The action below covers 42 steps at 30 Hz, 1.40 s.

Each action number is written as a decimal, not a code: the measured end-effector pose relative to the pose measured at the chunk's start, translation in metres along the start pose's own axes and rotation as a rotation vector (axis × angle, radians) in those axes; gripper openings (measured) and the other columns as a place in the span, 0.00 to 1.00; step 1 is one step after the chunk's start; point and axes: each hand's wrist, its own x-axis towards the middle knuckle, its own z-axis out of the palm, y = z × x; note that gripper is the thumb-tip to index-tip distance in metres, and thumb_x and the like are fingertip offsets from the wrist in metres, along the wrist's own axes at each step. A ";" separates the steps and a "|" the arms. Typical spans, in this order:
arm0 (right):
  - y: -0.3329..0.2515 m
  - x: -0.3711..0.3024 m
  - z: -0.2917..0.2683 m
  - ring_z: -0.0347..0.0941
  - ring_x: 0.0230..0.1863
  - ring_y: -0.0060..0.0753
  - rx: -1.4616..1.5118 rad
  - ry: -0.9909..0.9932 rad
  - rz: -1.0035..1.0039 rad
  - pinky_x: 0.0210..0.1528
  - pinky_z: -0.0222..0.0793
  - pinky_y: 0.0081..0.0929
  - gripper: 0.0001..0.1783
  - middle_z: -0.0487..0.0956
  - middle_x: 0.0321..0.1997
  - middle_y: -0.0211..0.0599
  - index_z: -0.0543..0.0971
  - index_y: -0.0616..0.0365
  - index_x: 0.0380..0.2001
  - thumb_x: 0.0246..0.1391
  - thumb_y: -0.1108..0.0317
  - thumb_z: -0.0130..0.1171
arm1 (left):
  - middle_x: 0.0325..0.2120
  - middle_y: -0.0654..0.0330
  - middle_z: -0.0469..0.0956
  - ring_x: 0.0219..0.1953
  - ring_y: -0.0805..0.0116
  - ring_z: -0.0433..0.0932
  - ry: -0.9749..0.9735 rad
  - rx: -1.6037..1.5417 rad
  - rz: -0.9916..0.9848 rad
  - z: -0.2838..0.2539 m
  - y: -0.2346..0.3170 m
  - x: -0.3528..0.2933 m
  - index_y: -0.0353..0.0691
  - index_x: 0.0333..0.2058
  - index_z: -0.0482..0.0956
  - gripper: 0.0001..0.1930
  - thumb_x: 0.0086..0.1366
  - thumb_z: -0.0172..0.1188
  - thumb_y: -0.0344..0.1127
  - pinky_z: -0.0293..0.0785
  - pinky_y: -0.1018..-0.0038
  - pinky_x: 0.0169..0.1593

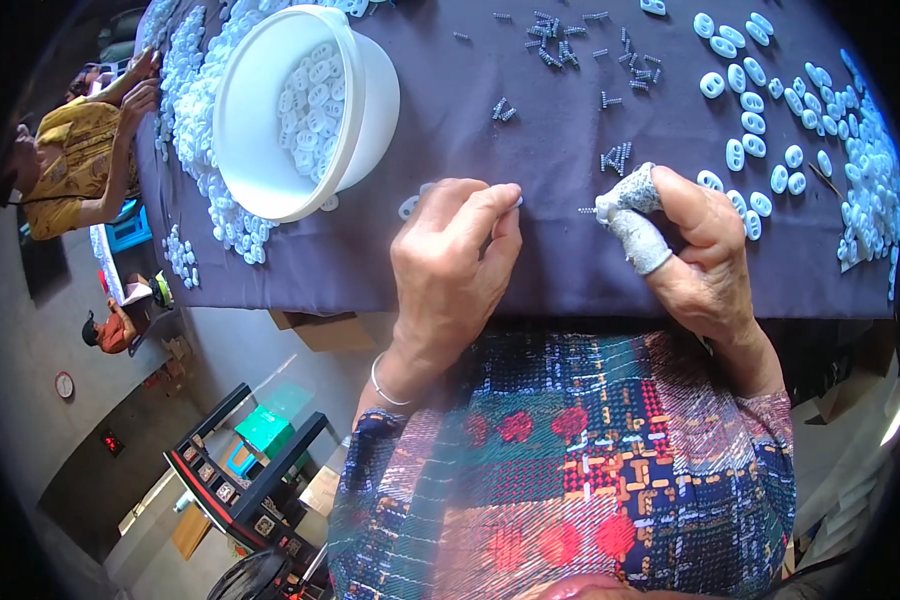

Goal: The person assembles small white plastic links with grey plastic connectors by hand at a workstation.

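My left hand [450, 260] is closed in a pinch, with a small pale piece [519, 201] just showing at its fingertips. Most of that piece is hidden. My right hand [705, 240] wears grey cloth covers on thumb and forefinger, pressed together around a small metal spring [587, 210] that points left. Just above the right fingertips lies a little cluster of springs [616, 157] on the dark tablecloth [450, 120]. Behind my left hand, a white plastic piece [408, 207] is partly covered. The two hands are apart.
A white tub [380, 110] of oval two-hole plastic pieces [312, 110] stands left, beside a large heap [185, 90]. More springs [550, 40] lie at the back. White pieces [753, 123] and another pile [875, 180] spread at right. A person in yellow [80, 160] sits at the far left.
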 end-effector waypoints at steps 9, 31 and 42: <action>-0.007 -0.001 0.000 0.74 0.27 0.22 0.052 0.002 0.033 0.32 0.68 0.18 0.04 0.78 0.25 0.34 0.74 0.67 0.28 0.46 0.77 0.58 | 0.29 0.57 0.79 0.28 0.72 0.78 -0.153 -1.301 -0.792 -0.005 0.011 0.001 0.34 0.33 0.76 0.06 0.57 0.61 0.29 0.71 0.83 0.27; 0.002 0.003 0.003 0.74 0.25 0.37 -0.004 -0.076 0.019 0.30 0.65 0.27 0.07 0.76 0.23 0.38 0.75 0.64 0.28 0.43 0.74 0.59 | 0.30 0.55 0.79 0.29 0.69 0.80 -0.146 -1.312 -0.822 0.001 0.013 -0.004 0.32 0.35 0.76 0.07 0.59 0.59 0.27 0.74 0.82 0.27; 0.004 0.002 0.002 0.73 0.25 0.35 0.011 -0.101 0.034 0.30 0.65 0.27 0.06 0.75 0.22 0.37 0.75 0.63 0.28 0.44 0.74 0.58 | 0.29 0.56 0.79 0.29 0.70 0.80 -0.159 -1.295 -0.822 0.001 0.014 -0.005 0.32 0.34 0.76 0.07 0.58 0.61 0.28 0.73 0.82 0.28</action>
